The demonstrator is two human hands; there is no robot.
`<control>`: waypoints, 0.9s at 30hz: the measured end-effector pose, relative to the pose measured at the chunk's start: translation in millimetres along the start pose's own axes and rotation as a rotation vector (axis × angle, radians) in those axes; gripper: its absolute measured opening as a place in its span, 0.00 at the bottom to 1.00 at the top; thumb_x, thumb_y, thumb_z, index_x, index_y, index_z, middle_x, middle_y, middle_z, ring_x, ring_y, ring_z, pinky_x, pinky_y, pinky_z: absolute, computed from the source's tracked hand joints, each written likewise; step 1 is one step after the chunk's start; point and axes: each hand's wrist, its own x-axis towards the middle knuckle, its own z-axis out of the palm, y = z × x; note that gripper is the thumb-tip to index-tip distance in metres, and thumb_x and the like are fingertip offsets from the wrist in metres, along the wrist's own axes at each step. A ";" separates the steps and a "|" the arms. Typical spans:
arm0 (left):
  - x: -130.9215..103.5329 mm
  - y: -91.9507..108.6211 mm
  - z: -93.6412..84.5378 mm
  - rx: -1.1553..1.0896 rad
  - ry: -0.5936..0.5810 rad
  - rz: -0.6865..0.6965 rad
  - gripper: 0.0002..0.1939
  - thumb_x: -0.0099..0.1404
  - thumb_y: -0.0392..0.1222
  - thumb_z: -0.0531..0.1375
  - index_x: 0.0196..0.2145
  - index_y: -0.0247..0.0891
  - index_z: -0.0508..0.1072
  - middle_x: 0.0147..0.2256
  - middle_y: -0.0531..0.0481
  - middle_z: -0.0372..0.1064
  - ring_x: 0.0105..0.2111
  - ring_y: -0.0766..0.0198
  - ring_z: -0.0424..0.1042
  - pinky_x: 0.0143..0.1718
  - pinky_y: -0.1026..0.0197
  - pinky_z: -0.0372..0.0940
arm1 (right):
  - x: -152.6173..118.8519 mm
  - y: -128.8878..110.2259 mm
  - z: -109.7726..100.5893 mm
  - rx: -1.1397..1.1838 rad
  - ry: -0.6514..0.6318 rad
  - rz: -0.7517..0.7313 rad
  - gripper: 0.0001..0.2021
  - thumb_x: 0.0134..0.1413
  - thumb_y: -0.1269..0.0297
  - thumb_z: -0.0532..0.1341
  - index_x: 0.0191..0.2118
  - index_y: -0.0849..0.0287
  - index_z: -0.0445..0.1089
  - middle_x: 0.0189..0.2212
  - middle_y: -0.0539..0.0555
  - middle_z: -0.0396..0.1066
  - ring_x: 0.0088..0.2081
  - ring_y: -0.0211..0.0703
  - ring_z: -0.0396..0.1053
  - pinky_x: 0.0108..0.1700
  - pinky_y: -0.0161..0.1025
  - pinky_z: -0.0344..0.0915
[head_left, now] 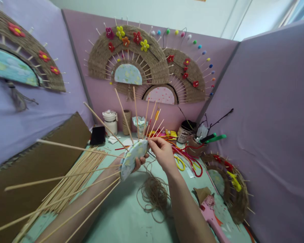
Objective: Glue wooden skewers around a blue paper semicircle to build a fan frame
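My left hand (141, 161) grips a half-round, fabric-covered piece (134, 157) from behind and below, with its fingertips curled over the lower edge. The cloth is pale blue with yellow patches. Long thin wooden sticks (101, 121) fan out from its curved rim to the left and upward. My right hand (162, 150) is at the right corner of the piece, thumb and forefinger pinched there; anything small between them is too hidden to make out. Below the hands, a loose tangle of brown twine (154, 194) lies on the table.
Spare sticks (78, 172) lie at left beside a cardboard sheet (53, 172). Behind stand a white jar (110, 122), a twine spool (126, 122) and a cup (140, 125). At right are yellow scissors (179, 163), pipe cleaners (199, 170), a pink glue gun (212, 219) and a finished fan (225, 185).
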 end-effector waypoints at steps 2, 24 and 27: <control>-7.4 1.5 1.5 -0.030 -0.006 0.015 0.17 0.72 0.45 0.46 0.45 0.33 0.70 0.38 0.47 0.70 0.29 0.75 0.68 0.23 0.78 0.64 | -0.8 -2.9 -2.0 -0.036 -0.043 -0.049 0.09 0.54 0.60 0.62 0.37 0.59 0.75 0.34 0.53 0.75 0.35 0.40 0.69 0.38 0.36 0.65; -38.9 1.4 6.8 -0.221 -0.158 0.117 0.20 0.70 0.43 0.46 0.58 0.43 0.60 0.40 0.42 0.70 0.26 0.70 0.67 0.19 0.73 0.69 | -12.7 -15.3 17.7 0.528 -0.242 0.216 0.09 0.44 0.60 0.70 0.28 0.59 0.73 0.21 0.46 0.68 0.25 0.34 0.63 0.31 0.34 0.60; -41.1 -0.6 11.1 -0.172 -0.160 0.134 0.21 0.70 0.43 0.48 0.59 0.42 0.60 0.42 0.40 0.72 0.28 0.70 0.71 0.21 0.74 0.69 | -12.9 -19.1 23.4 0.617 -0.132 0.265 0.11 0.41 0.59 0.71 0.26 0.59 0.73 0.22 0.47 0.69 0.25 0.35 0.64 0.32 0.35 0.62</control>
